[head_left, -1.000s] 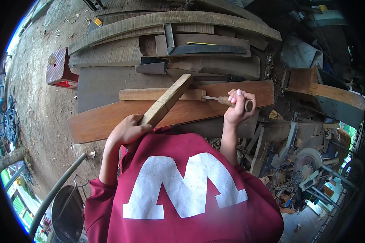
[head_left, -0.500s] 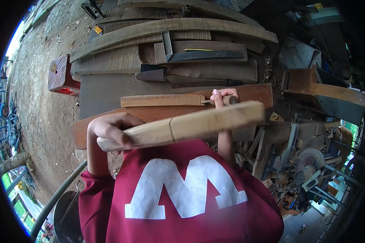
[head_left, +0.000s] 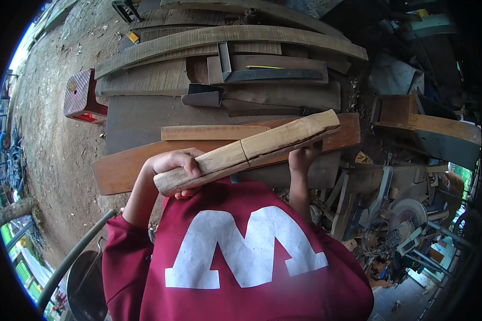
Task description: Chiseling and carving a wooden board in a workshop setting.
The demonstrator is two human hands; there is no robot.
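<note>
My left hand (head_left: 179, 165) is wrapped round the narrow end of a thick, pale wooden club (head_left: 273, 140), which has a dark line across its middle and a crack along its side. The club slants up to the right, over my right hand (head_left: 304, 157). My right hand is closed on a chisel, whose handle and blade are mostly hidden behind the club. Beyond the club, a narrow light-brown wooden strip (head_left: 209, 132) lies along a reddish-brown board (head_left: 128, 168); its right end is covered by the club.
Past the board lie a dark folded piece (head_left: 203, 97), a try square (head_left: 225, 63), a yellow pencil (head_left: 265, 67) and long planks (head_left: 230, 36). A red-and-white stool (head_left: 80, 96) stands at left. Scrap wood and a round disc (head_left: 408, 214) crowd the right.
The club has swung up and away from my body at its right end, and now covers the chisel. My left hand has shifted right, while my right hand has come slightly nearer.
</note>
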